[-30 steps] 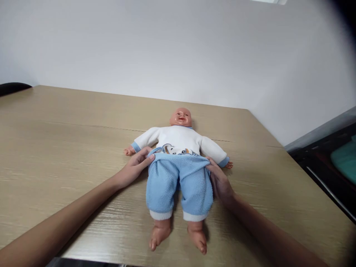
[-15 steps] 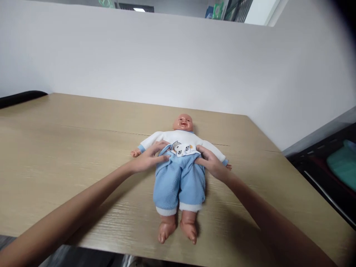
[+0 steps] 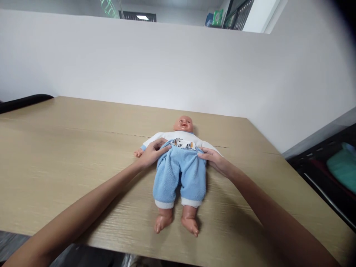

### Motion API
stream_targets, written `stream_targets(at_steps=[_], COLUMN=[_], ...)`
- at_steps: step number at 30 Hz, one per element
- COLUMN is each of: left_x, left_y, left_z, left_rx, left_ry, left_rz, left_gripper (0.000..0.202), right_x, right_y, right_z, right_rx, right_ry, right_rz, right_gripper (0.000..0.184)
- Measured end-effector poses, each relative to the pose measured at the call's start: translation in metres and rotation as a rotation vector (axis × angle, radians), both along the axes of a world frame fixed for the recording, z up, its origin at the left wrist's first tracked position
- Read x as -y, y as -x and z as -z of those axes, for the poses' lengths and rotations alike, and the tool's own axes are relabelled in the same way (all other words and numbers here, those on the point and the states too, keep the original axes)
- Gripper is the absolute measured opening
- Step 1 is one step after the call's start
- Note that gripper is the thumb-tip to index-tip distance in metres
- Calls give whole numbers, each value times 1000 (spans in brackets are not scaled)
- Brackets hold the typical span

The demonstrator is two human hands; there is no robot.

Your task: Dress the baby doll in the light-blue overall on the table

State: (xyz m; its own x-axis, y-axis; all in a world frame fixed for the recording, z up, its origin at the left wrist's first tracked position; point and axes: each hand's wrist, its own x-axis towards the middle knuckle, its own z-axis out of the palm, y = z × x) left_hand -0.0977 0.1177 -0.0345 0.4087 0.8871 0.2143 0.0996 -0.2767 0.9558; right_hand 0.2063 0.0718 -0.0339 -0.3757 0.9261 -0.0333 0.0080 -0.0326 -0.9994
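A baby doll (image 3: 183, 124) lies on its back on the wooden table, head away from me and bare feet toward me. It wears a white top (image 3: 164, 136) with blue cuffs and a printed animal face on the belly. Light blue fleece pants (image 3: 179, 167) with white hems cover its legs up to the print. My left hand (image 3: 155, 150) pinches the waistband at the left side, thumb in front. At the right side my right hand (image 3: 213, 157) grips the same waistband between thumb and fingers. The doll's hand on the right is hidden behind my right hand.
The wooden table (image 3: 83, 155) runs back to a pale partition wall (image 3: 152, 66). A black curved object (image 3: 27, 102) stands at the far left edge. To the right, beside the table, is a dark rack (image 3: 314, 163) with a teal item (image 3: 343, 167).
The waistband has come up higher over the belly print, and the pants look smoother. The doll's feet sit slightly farther from me. Both hands stay on the waistband.
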Motion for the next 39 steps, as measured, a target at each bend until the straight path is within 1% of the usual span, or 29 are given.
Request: stream_targets(at_steps=[4, 8, 10, 12, 15, 17, 19, 22, 24, 27, 29, 31, 32, 34, 36, 37, 39], left_x=[-3, -10, -13, -14, -13, -12, -12, -12, -12, -9, -5, 0, 3, 8, 11, 13, 15], left_y=[1, 2, 2, 3, 6, 9, 10, 10, 12, 24, 34, 42, 44, 44, 39, 35, 28], left_z=[-4, -12, -13, -9, 1, 8, 13, 14, 12, 7, 5, 6, 8, 14, 22, 26, 30], left_rx=[-16, 12, -21, -86, -162, -173, -179, -179, -162, -145, -141, -140, -134, -83, 13, 62, 107], left_ry=[-29, -79, -52, -6, -33, -78, -100, -95, -73, 27, 101, 140, 150, 185, 261, 300, 336], left_rz=[53, 76, 86, 80, 7, -34, -41, -25, -2, 60, 103, 147, 166, 168, 110, 66, -22], left_gripper=[37, 36, 40, 46, 49, 49, 50, 52, 51, 44, 37, 30, 28, 29, 33, 34, 38], right_x=[-4, -8, -12, -15, -16, -13, -11, -9, -9, -4, 3, 12, 17, 24, 28, 28, 28], right_y=[-3, 5, 10, 13, 13, 11, 10, 7, 4, -4, -8, -7, -4, 5, 15, 20, 26], right_z=[5, -2, -4, -2, 10, 23, 37, 53, 58, 53, 46, 41, 40, 41, 46, 48, 51], right_rx=[17, 57, 80, 100, 129, 150, 149, 61, -10, 14, 94, 123, 86, -89, -302, -377, -436], right_ry=[-18, -88, -122, -136, -118, -111, -107, -69, -24, -12, -70, -118, -108, -7, 125, 175, 230], right_rz=[43, 100, 108, 136, 213, 258, 300, 359, 365, 285, 233, 234, 249, 292, 359, 398, 470], right_gripper=[38, 33, 34, 36, 40, 43, 45, 45, 45, 42, 37, 35, 34, 35, 37, 39, 47])
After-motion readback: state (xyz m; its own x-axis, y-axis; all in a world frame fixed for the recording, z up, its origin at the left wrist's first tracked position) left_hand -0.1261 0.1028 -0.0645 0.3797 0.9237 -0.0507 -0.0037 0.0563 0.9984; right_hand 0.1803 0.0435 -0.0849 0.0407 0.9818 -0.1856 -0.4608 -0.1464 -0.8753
